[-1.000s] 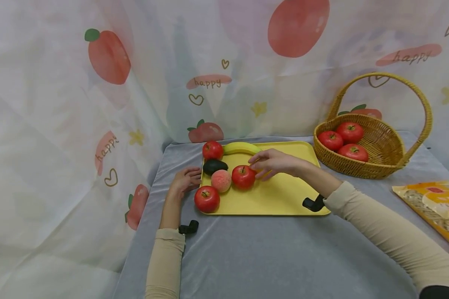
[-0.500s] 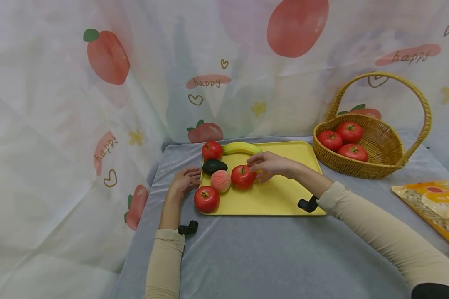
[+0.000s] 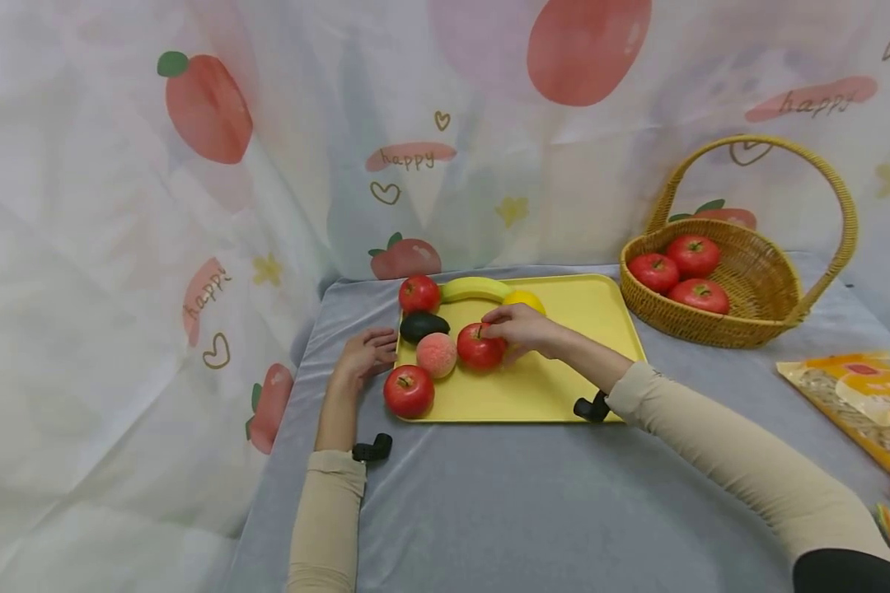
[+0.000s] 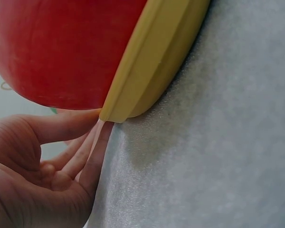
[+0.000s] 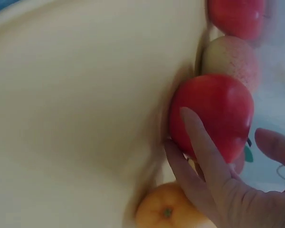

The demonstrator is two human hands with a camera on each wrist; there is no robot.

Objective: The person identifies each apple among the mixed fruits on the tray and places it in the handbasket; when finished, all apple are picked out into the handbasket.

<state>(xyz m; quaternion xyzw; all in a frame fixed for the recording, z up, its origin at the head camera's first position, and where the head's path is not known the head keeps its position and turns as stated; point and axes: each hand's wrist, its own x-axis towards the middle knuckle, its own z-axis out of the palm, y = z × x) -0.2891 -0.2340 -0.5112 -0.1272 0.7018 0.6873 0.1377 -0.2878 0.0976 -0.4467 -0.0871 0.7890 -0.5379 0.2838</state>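
Observation:
On the yellow tray (image 3: 549,387), a red apple (image 3: 479,349) lies beside a fuzzy pink peach (image 3: 437,355). My right hand (image 3: 528,329) is at the apple's right side. In the right wrist view its straight fingers (image 5: 202,142) overlap the apple, while the thumb (image 5: 275,145) stands apart from it. My left hand (image 3: 367,357) is at the tray's left edge. Its thumb (image 4: 69,126) reaches the rim in the left wrist view, fingers extended behind. Another red apple (image 3: 409,392) sits at the tray's near left corner.
A dark avocado (image 3: 423,327), a red apple (image 3: 419,294), a banana (image 3: 475,288) and a round yellow-orange fruit (image 3: 525,301) line the tray's left and back. A wicker basket (image 3: 712,331) with several red apples stands back right. An orange food bag (image 3: 860,403) lies at right.
My right hand has moved slightly left, closer over the middle apple, uncovering the yellow-orange fruit behind it. The left hand stays at the tray edge.

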